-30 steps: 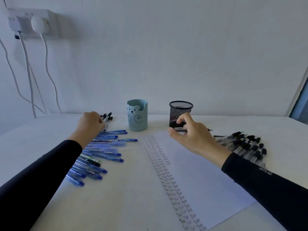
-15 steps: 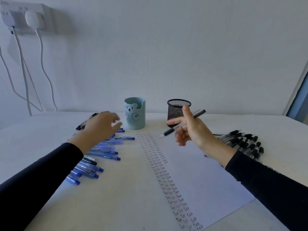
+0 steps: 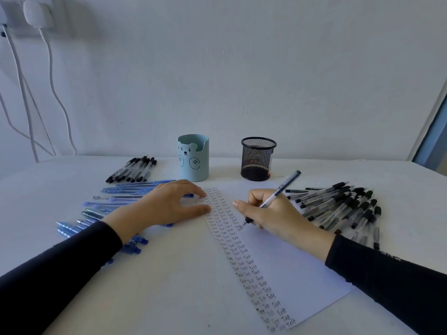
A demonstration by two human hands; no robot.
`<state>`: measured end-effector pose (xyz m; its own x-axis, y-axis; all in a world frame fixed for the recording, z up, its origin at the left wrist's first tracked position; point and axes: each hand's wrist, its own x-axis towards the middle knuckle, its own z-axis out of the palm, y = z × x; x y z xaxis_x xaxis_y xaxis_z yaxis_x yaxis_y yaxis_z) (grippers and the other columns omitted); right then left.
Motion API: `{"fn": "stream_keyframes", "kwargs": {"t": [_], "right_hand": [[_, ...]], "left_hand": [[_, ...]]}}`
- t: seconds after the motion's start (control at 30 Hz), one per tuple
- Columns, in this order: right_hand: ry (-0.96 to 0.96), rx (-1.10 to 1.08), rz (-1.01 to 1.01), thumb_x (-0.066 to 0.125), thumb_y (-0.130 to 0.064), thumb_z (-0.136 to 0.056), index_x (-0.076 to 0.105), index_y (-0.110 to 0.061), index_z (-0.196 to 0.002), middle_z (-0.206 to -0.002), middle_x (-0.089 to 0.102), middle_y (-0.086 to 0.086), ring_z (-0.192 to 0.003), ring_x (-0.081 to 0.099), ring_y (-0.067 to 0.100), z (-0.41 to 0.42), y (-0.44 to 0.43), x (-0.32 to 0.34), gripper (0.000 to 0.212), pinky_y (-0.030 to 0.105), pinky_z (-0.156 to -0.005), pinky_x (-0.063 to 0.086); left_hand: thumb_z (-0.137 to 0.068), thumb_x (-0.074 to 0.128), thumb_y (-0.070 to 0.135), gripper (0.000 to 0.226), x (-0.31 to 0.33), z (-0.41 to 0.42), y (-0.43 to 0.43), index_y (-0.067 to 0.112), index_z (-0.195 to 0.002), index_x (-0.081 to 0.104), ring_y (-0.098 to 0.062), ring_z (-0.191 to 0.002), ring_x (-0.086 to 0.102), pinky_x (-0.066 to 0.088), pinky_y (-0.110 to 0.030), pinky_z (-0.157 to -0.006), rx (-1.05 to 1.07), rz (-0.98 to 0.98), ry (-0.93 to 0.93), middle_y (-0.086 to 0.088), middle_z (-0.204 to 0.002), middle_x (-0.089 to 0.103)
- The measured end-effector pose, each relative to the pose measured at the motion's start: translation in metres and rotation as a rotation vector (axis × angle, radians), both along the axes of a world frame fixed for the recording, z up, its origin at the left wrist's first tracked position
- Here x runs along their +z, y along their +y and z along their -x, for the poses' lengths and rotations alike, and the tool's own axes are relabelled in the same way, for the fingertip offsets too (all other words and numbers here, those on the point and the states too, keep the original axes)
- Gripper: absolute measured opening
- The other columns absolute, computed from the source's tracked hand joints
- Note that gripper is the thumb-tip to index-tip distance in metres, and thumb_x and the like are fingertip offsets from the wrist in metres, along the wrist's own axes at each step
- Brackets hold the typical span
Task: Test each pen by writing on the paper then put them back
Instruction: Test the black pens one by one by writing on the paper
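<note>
Head view: right hand (image 3: 273,213) fingers pinch pen (image 3: 275,194), tip down-left on paper (image 3: 290,262); left hand (image 3: 167,204) fingers spread.

Pen holders: two, one pale blue bear cup (image 3: 193,160) and one black mesh cup (image 3: 258,158). Paper (image 3: 285,257): one sheet. Hands: two, the left hand (image 3: 167,206) and the right hand (image 3: 273,217). Pen in hand (image 3: 278,193): one. Loose black pens: two heaps, the small far-left heap (image 3: 131,169) about eight, the right heap (image 3: 343,209) too tangled to count. Blue pens (image 3: 121,197): one spread, partly hidden.
</note>
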<state>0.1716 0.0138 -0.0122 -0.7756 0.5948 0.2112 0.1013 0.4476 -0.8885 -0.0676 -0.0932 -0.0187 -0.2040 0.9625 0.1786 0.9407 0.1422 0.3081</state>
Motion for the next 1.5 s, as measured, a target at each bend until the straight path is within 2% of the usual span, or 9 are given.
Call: {"fn": "stream_keyframes", "kwargs": {"t": [0.1,0.2,0.33,0.5,0.6,0.73,0.9,1.13,1.5], "right_hand": [[0.024,-0.065,-0.019,0.066,-0.013,-0.087,0.035,-0.017,-0.051,-0.045,0.032,-0.003,-0.048,0.03,0.015,0.0074,-0.0038,-0.0038,0.047,0.02,-0.045,0.027],[0.033,-0.106,-0.041,0.065,-0.008,-0.083,0.035,-0.016,-0.051,-0.046,0.029,-0.003,-0.043,0.024,0.008,0.0098,-0.0065,-0.0044,0.044,0.017,-0.044,0.025],[0.035,-0.097,-0.059,0.065,-0.008,-0.083,0.037,-0.014,-0.052,-0.045,0.031,-0.004,-0.042,0.025,0.005,0.0088,-0.0062,-0.0047,0.042,0.014,-0.044,0.026],[0.027,-0.077,-0.076,0.067,-0.01,-0.083,0.042,-0.009,-0.055,-0.051,0.034,0.005,-0.047,0.028,0.011,0.0096,-0.0055,-0.0061,0.038,0.019,-0.047,0.028],[0.032,-0.082,-0.091,0.067,-0.009,-0.082,0.039,-0.011,-0.053,-0.05,0.032,0.003,-0.048,0.027,0.011,0.0103,-0.0054,-0.0059,0.04,0.02,-0.047,0.028],[0.055,-0.084,-0.088,0.067,-0.006,-0.082,0.037,-0.012,-0.052,-0.046,0.032,-0.002,-0.043,0.027,0.005,0.0101,-0.0047,-0.0055,0.043,0.013,-0.046,0.029],[0.041,-0.073,-0.108,0.067,-0.007,-0.081,0.038,-0.009,-0.053,-0.049,0.031,0.003,-0.047,0.027,0.01,0.0097,-0.0047,-0.0053,0.04,0.017,-0.047,0.029],[0.056,-0.081,-0.115,0.066,-0.004,-0.081,0.032,-0.014,-0.05,-0.046,0.029,-0.003,-0.043,0.025,0.006,0.0095,-0.0046,-0.0052,0.046,0.014,-0.046,0.028],[0.055,-0.083,-0.128,0.065,-0.003,-0.081,0.034,-0.01,-0.053,-0.055,0.029,0.008,-0.048,0.025,0.008,0.0082,-0.0047,-0.0032,0.042,0.01,-0.047,0.029]], "left_hand": [[-0.064,0.041,0.09,0.075,0.0011,-0.0013,0.001,0.044,-0.12,0.058,0.003,-0.115,0.049,0.039,-0.027,-0.104,0.001,0.024,-0.028,0.024,-0.127,0.052],[-0.066,0.043,0.086,0.072,0.0021,-0.0031,-0.0001,0.043,-0.122,0.058,0.002,-0.116,0.048,0.039,-0.027,-0.104,0.004,0.032,-0.038,0.023,-0.127,0.052],[-0.067,0.045,0.082,0.07,0.0042,-0.0062,-0.0008,0.042,-0.122,0.058,0.002,-0.115,0.048,0.038,-0.025,-0.103,0.011,0.045,-0.04,0.022,-0.126,0.052],[-0.063,0.043,0.088,0.074,0.0027,-0.0046,-0.001,0.043,-0.119,0.058,0.003,-0.114,0.05,0.04,-0.027,-0.104,0.016,0.044,-0.063,0.023,-0.125,0.052],[-0.061,0.041,0.091,0.077,0.0028,-0.0044,-0.0003,0.043,-0.12,0.058,0.001,-0.116,0.049,0.04,-0.03,-0.106,0.019,0.048,-0.063,0.022,-0.127,0.052],[-0.061,0.04,0.09,0.079,0.0038,-0.0049,-0.0002,0.042,-0.122,0.057,0.001,-0.117,0.049,0.039,-0.029,-0.106,0.016,0.058,-0.056,0.021,-0.129,0.052],[-0.062,0.041,0.089,0.078,0.0043,-0.0065,-0.0014,0.042,-0.122,0.057,0.001,-0.117,0.049,0.039,-0.028,-0.106,0.014,0.065,-0.061,0.02,-0.129,0.051],[-0.064,0.043,0.084,0.074,0.0054,-0.0078,-0.0013,0.042,-0.123,0.057,-0.001,-0.118,0.048,0.038,-0.026,-0.104,0.018,0.07,-0.062,0.019,-0.131,0.051],[-0.061,0.038,0.093,0.081,0.0024,-0.0035,-0.0004,0.044,-0.122,0.056,-0.001,-0.118,0.048,0.039,-0.03,-0.106,0.012,0.067,-0.061,0.02,-0.129,0.051]]}}
